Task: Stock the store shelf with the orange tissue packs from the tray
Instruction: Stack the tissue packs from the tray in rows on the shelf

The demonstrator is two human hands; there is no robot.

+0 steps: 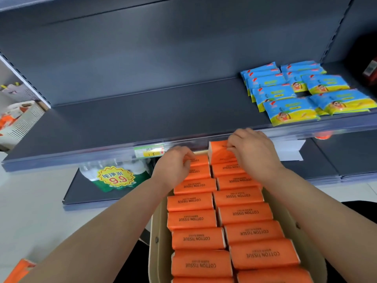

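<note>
One white slatted basket [22, 119] stands at the far left, beyond the end of the shelf, and the orange things in it are too blurred to name. Lower, in the bottom left corner, something orange [18, 270] is cut off by the frame edge. More to the right, on the lower board, lies a bundle of water bottles [116, 176] with a yellow sticker that reads 9.9. Just above it a green and yellow price label [149, 152] sits in the clear strip on the front edge of the grey shelf [142, 117]. The left hand [173, 166] reaches to the far end of the beige tray [159, 242]; its fingers are bent down and grip the top of the last left pack [196, 161]. Orange tissue packs [193, 219] fill the tray in two close rows, each printed COTTON TISSUE, and the far end of the tray goes under the shelf edge. The right hand [251, 148] pinches the raised pack [219, 152] at the far end of the right row, which stands higher than its neighbours. On the right part of the shelf, blue and yellow packets [295, 92] lie in two overlapping lines. At the far right edge a red object [370, 70] shows, too blurred to name.
</note>
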